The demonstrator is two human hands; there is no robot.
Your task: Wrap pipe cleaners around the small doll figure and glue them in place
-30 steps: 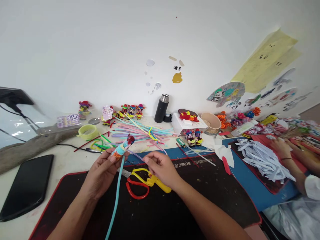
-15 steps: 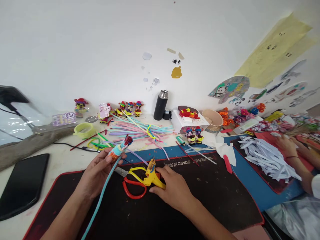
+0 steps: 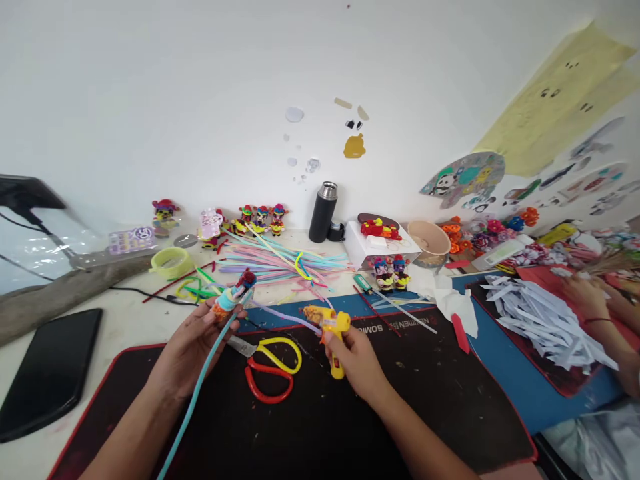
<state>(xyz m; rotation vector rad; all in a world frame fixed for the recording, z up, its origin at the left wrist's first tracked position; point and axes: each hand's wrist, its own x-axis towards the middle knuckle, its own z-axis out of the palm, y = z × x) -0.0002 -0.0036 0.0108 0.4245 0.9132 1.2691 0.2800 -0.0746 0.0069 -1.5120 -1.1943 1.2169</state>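
Observation:
My left hand (image 3: 193, 340) is closed around a small figure (image 3: 227, 300) made of coiled pipe cleaners, with light blue, orange and dark red parts. From it a long light blue pipe cleaner (image 3: 200, 387) trails down toward the bottom of the view. In my right hand (image 3: 357, 360) is a yellow hot glue gun (image 3: 336, 325), its stained nozzle pointing left toward the figure but apart from it. Between my hands lies a pair of scissors (image 3: 273, 370) with one yellow and one red handle. A lilac pipe cleaner (image 3: 285, 315) stretches from near the figure to the glue gun.
Behind the dark mat (image 3: 400, 400) lie many pastel pipe cleaners (image 3: 275, 257). Finished figures (image 3: 260, 219), a black thermos (image 3: 323, 212) and a white box (image 3: 383, 250) line the wall. A co-worker's hand (image 3: 580, 293) is at the right, near white paper strips (image 3: 547, 323).
My right hand has taken a full grip on the glue gun and turned it, so the nozzle now points left. It has come off the scissors. My left hand has lowered slightly.

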